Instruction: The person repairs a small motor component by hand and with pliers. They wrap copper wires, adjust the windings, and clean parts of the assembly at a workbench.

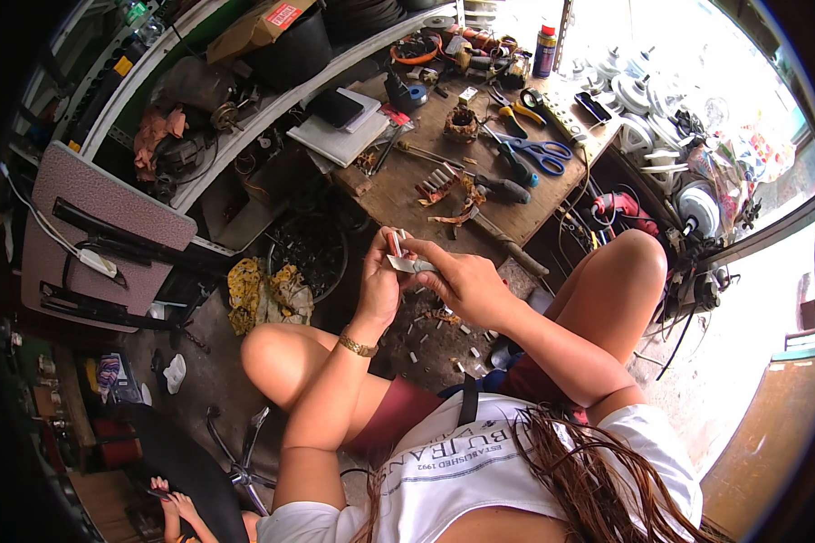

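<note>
My left hand point(376, 281) is closed around a small pale cylindrical piece point(396, 240) with reddish material on it, held up in front of my knees. My right hand point(462, 281) grips a knife point(403, 264), its light metal blade against that piece, fingers wrapped round the handle. Just beyond my hands, on the worn wooden bench point(368, 190), lie more pale cylinders point(433, 184) beside torn copper-brown scraps, a grey-handled screwdriver point(503, 188), blue scissors point(548, 156) and yellow-handled pliers point(523, 118). Small white bits are scattered on the floor below my hands.
A metal shelf point(217, 145) with motors runs along the left, above a pink padded board point(145, 253). A basin of dark scraps point(308, 240) and yellow cloth point(254, 299) sit underneath. White fan parts point(634, 90) pile at right. Another person's hands point(172, 507) show at lower left, near a chair base point(240, 471).
</note>
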Demonstrator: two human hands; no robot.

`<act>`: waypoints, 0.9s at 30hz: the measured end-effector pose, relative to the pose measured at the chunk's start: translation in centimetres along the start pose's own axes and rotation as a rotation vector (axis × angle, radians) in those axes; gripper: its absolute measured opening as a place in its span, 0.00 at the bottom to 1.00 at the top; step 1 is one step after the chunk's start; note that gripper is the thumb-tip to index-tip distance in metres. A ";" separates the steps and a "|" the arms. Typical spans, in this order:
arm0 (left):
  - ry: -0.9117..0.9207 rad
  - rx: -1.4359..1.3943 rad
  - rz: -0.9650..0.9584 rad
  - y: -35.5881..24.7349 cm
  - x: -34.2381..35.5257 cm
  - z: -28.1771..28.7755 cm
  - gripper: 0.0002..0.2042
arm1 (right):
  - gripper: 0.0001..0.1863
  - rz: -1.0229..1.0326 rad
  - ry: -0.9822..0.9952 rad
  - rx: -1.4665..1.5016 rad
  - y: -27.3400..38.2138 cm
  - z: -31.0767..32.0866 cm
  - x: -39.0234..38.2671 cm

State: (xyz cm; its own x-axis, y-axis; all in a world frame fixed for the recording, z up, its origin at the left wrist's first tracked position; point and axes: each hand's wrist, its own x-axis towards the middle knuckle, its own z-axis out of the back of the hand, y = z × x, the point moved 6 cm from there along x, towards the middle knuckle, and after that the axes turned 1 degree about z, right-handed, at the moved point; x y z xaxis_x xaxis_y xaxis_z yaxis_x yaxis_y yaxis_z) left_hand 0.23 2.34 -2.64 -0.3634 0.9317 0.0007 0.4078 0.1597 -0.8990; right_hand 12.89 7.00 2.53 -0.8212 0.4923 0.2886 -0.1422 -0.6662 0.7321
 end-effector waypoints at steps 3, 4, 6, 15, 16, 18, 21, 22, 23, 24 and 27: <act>0.002 0.034 0.037 -0.6 -0.1 -0.3 0.05 | 0.29 -0.027 0.051 -0.013 0.2 0.3 0.1; -0.005 0.046 0.062 -0.7 -0.2 -0.5 0.06 | 0.28 -0.052 0.051 -0.020 0.2 0.3 0.0; -0.016 0.060 0.034 -0.6 -0.1 -0.5 0.07 | 0.26 -0.098 0.052 -0.032 0.3 0.0 -0.1; -0.219 -0.102 0.044 1.0 -1.0 -0.1 0.07 | 0.27 -0.016 -0.191 -0.195 0.8 -1.5 -0.6; -0.302 -0.161 0.056 1.7 -1.1 -0.3 0.09 | 0.27 -0.019 -0.201 -0.193 0.8 -1.6 -0.6; -0.379 -0.261 0.082 2.6 -1.4 0.2 0.12 | 0.28 -0.025 -0.222 -0.189 1.0 -1.9 -0.6; -0.366 -0.333 0.074 3.4 -1.8 1.3 0.12 | 0.29 0.005 -0.209 -0.252 1.6 -2.2 -0.6; -0.364 -0.322 0.040 3.5 -2.0 1.5 0.12 | 0.29 0.015 -0.212 -0.255 1.7 -2.3 -0.5; -0.363 -0.311 0.006 3.6 -2.2 1.7 0.12 | 0.29 0.025 -0.216 -0.258 1.8 -2.5 -0.6; -0.415 -0.286 -0.054 3.5 -2.2 1.5 0.09 | 0.29 0.033 -0.219 -0.260 1.9 -2.6 -0.6; -0.458 -0.291 -0.077 2.6 -2.2 0.7 0.06 | 0.27 0.044 -0.273 -0.322 1.8 -3.0 -0.4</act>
State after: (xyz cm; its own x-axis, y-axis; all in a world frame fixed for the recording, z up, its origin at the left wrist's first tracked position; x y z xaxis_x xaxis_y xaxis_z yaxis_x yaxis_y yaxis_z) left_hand 1.52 0.43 -5.25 -0.7025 0.6864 -0.1878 0.5571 0.3662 -0.7454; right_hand 11.32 3.90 1.89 -0.6602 0.5608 0.4997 -0.3108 -0.8096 0.4980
